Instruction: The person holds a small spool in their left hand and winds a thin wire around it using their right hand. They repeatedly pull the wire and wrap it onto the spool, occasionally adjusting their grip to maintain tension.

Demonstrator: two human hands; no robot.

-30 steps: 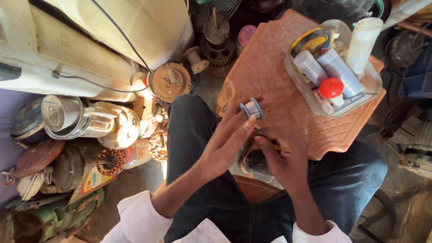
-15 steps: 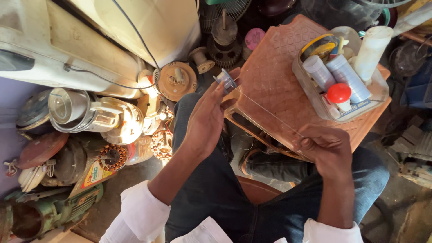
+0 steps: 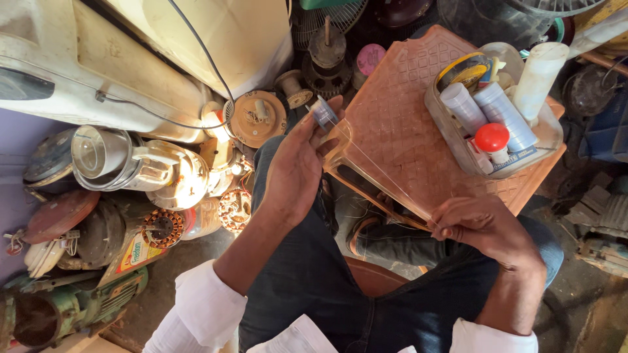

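Observation:
My left hand (image 3: 297, 170) grips a small spool of thin thread (image 3: 322, 113) by its ends, held up beside the left corner of a brown plastic stool (image 3: 405, 131). A fine strand (image 3: 386, 173) runs taut from the spool down to my right hand (image 3: 481, 225), which pinches its free end near my right knee. Both arms wear white sleeves and my legs are in dark jeans.
On the stool stands a clear tray (image 3: 445, 134) with several tubes, a red-capped bottle (image 3: 492, 139) and a white bottle (image 3: 538, 72). Motor parts, copper-wound stators (image 3: 160, 227), a metal jug (image 3: 121, 160) and a white casing (image 3: 131, 59) crowd the floor at left.
My hands have drawn apart: the left carried the spool up and left off the stool, the right pulled the strand down to the right, stretching it long.

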